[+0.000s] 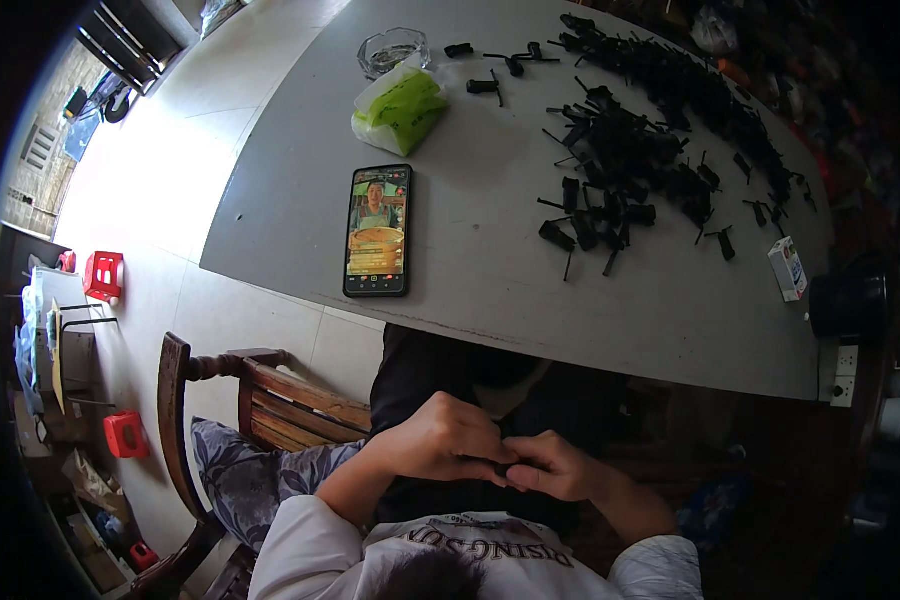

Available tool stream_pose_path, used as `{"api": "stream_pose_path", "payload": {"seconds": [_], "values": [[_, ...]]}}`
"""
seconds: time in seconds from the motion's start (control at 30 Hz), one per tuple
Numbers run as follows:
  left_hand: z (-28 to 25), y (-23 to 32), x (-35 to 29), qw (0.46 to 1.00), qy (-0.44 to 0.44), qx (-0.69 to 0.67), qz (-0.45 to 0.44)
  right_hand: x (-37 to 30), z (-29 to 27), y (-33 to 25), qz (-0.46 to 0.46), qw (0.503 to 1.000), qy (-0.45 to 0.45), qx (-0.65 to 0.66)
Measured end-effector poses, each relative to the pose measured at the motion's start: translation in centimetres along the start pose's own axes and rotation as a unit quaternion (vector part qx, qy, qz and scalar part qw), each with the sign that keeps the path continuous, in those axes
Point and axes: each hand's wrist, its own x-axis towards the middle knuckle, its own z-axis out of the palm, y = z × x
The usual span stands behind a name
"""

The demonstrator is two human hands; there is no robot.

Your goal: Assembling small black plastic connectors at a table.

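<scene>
left hand (444, 436): curled, fingertips meeting the other's; cannot tell what it grips
right hand (558, 466): thumb and fingers bent inward, grip hidden too
smartphone (377, 232): on grey table (510, 280), ahead
black plastic parts (610, 140): heaped farther right

Cannot make out anything held between left hand (453, 437) and right hand (558, 465), too well covered. Cannot follow the counter (290, 215) past the view's upper edge.
</scene>
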Motion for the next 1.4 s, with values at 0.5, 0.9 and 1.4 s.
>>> {"api": "stream_pose_path", "payload": {"seconds": [0.5,0.9,1.4], "values": [[3.8,-4.3,-2.0,0.752,0.249,-0.580,-0.189,7.6,-11.0,-0.5,-0.047,0.570,0.374,-0.730],[2.4,-3.8,-0.7,0.869,0.353,-0.302,-0.170,3.8,-4.9,-2.4,-0.200,0.865,0.199,-0.415],[1.9,-1.7,0.3,0.975,0.219,-0.026,-0.029,2.4,0.1,1.0,-0.116,0.930,0.286,0.201]]}}
